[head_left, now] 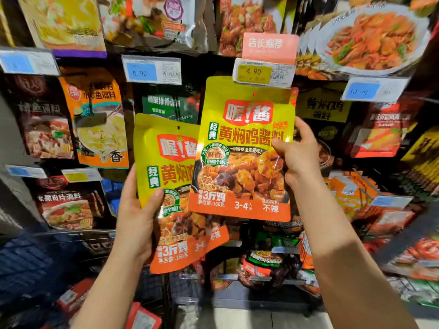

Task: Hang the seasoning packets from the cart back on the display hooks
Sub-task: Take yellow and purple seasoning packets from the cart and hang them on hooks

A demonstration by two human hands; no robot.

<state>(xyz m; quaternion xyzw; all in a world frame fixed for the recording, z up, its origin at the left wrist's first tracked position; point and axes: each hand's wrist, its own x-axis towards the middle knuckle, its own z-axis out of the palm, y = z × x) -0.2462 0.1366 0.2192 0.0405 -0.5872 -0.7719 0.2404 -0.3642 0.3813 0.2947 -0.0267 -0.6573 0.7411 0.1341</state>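
- Bare forearms, two, rising from 6 o'clock, nearest the lens; hands apart, each holding its own packet.
- Left hand (136,211), 8 o'clock: thumb across the front, fingers behind, gripping the lower yellow-and-orange glossy seasoning packet (173,193) at its left edge. Long axis upright, tilted slightly; right portion covered by the other packet.
- Right hand (298,151), 3 o'clock of centre: pinching the upper yellow-and-orange glossy seasoning packet (244,150) at its right edge, thumb in front. Long axis upright.
- Small punched hang-hole (254,94), 12 o'clock on the upper packet: just below the yellow price tag marked 4.90 (263,72). Judged nearest the target peg; right hand is the nearer hand.
- Display hook behind that tag: hidden, cannot be made out.
- Blue cart (35,257), 8 o'clock, blurred; further red packets low down, cut off.
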